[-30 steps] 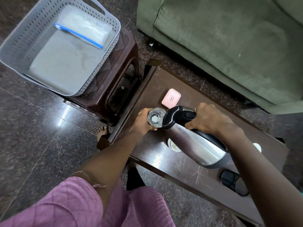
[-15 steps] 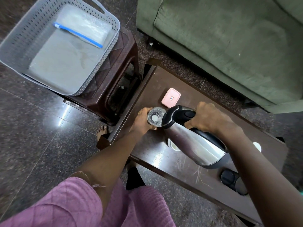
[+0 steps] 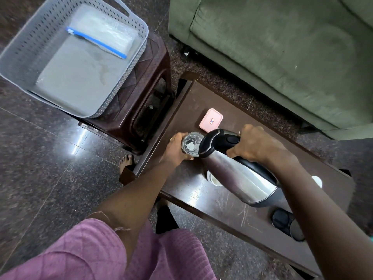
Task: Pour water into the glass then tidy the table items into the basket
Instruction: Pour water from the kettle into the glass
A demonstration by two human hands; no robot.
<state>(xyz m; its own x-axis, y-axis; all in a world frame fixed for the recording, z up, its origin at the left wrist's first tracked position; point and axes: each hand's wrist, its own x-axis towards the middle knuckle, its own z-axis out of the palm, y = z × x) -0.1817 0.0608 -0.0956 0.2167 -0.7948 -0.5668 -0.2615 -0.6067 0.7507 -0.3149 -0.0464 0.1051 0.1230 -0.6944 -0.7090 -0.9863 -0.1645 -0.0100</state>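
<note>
A clear glass (image 3: 191,144) stands upright near the left end of the dark wooden table (image 3: 226,201), and my left hand (image 3: 175,150) is wrapped around its side. My right hand (image 3: 254,144) grips the black handle of a steel kettle (image 3: 238,172), which is tilted with its black spout over the glass rim. Water shows inside the glass. A grey perforated basket (image 3: 32,37) sits on a brown stool (image 3: 145,93) to the left, holding a clear zip bag (image 3: 105,35) with a blue strip.
A pink lidded box (image 3: 211,120) lies just beyond the glass. A white cup (image 3: 212,178) is partly hidden under the kettle, another white round item (image 3: 316,181) lies behind my right arm, and the black kettle base (image 3: 286,223) sits at the near right. A green sofa (image 3: 282,47) borders the far side.
The kettle and both hands have stayed almost still; the whole scene has shifted very slightly in view.
</note>
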